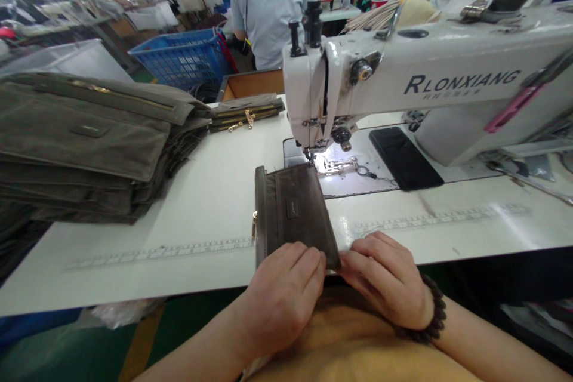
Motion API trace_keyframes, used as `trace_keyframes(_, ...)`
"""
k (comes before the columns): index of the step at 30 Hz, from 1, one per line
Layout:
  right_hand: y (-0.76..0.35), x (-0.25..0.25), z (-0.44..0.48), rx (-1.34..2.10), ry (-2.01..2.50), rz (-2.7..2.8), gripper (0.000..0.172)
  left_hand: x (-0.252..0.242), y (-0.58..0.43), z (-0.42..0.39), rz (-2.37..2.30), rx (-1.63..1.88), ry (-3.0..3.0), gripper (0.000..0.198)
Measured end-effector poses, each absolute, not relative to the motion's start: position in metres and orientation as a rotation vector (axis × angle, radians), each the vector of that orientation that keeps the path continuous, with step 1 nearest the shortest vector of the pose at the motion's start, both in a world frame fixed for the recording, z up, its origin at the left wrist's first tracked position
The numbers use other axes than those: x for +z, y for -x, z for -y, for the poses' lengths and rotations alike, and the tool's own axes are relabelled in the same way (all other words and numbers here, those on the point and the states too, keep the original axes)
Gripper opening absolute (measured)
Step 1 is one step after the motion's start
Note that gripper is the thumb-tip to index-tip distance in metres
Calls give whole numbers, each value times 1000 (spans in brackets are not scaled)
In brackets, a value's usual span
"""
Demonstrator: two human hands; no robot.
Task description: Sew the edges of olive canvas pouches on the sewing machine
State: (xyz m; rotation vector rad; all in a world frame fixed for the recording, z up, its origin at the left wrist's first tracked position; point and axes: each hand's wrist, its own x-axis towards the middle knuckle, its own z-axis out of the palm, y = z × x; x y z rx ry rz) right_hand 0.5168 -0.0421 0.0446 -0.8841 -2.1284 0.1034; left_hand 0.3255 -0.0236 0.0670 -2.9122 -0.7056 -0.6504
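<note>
Sewing table [188, 274], white: left hand [282, 301], right hand [380, 280], fingers [313, 264] together, clamped on near end of dark suede pouch [295, 212], lying just short of needle [310, 156]. Stack of similar pouches [85, 137] left, blue basket [181, 57] beyond.

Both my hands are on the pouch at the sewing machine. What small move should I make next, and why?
Probably ease the olive suede pouch slightly forward, keeping it square to the presser foot. Its far edge already lies right by the foot, and your left hand and right hand are both at its near edge, well placed to steer it.
</note>
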Motion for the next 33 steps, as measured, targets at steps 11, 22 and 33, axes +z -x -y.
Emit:
trace_keyframes(11, -513, 53, 37, 164, 827, 2254, 13, 66, -318, 23, 798, -701, 2849, 31)
trace_keyframes(22, -508, 49, 29, 244, 990, 2332, 32, 53, -318, 9, 595, -640, 2919, 36)
trace_keyframes(33, -515, 58, 15, 80, 982, 2685, 20, 44, -314, -13, 528, -586, 2939, 34)
